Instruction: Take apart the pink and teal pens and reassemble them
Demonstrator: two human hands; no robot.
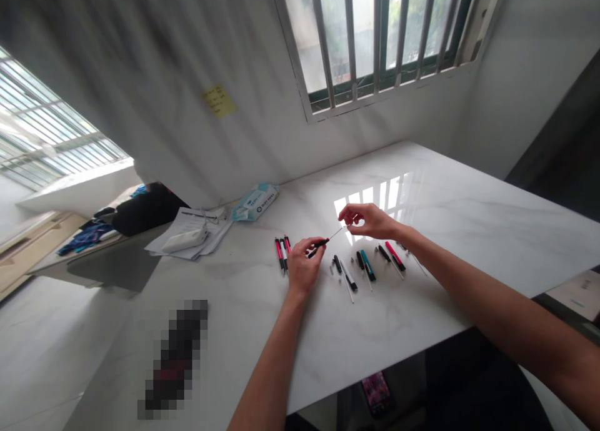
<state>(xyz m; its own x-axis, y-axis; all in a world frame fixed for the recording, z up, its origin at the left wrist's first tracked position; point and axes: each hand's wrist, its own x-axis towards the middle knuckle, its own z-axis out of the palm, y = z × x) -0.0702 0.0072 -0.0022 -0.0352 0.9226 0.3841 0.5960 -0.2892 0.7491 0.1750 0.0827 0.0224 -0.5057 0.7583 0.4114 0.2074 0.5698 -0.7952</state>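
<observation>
My left hand (304, 265) is closed around a black pen barrel (320, 244) just above the table. From the barrel a thin refill (335, 233) sticks out, up and to the right. At the refill's far end, the thumb and a finger of my right hand (369, 220) are pinched together; what lies between them is too small to make out. Beside my left hand lie several whole pens (282, 253), red and white with black. Right of it are pens in pieces: a white barrel (348, 275), a teal barrel (367, 265) and a red barrel (394, 255), with black grips, refills and tiny parts.
A marble-patterned table (225, 343) runs under everything. At the back left lie a blue wipes packet (255, 202) and papers (162, 240) with a white device (185, 238). A blurred dark object (175, 356) is at the front left. A phone (376, 393) is below the near edge.
</observation>
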